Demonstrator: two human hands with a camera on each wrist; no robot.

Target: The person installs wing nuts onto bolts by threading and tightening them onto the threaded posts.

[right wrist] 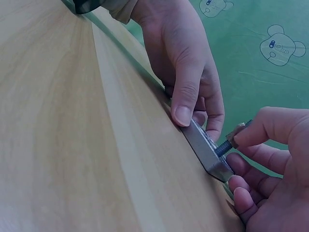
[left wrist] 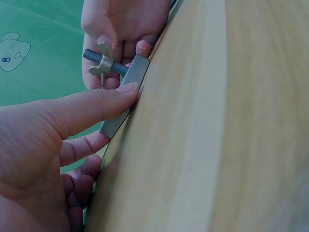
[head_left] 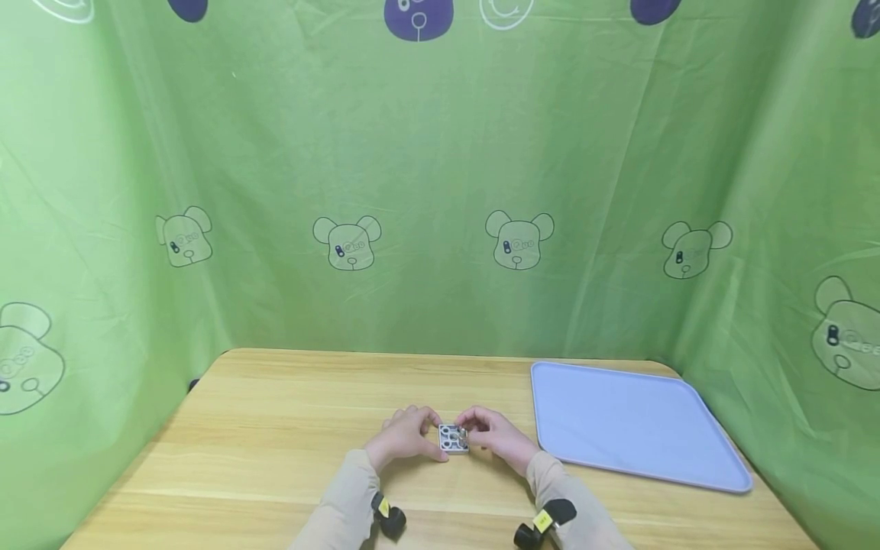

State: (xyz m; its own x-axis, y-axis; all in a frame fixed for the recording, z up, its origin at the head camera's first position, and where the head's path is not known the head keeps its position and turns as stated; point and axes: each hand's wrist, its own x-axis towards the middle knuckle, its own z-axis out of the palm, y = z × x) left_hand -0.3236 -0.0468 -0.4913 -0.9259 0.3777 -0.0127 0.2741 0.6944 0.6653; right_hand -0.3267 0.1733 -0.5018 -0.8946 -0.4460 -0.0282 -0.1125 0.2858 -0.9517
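Observation:
A small square metal block with round holes in its top sits at the middle of the table. From it rises a threaded bolt, which carries a brass-coloured wing nut. My left hand grips the block from the left, thumb on the near side and fingers on the far side. On the other side, my right hand pinches the wing nut with thumb and index finger. In the right wrist view its thumb covers most of the nut, and its lower fingers are close to the block's end.
A pale blue tray lies on the right part of the wooden table. Green curtains with bear prints stand behind the table and at both sides. Each wrist bears a small black camera.

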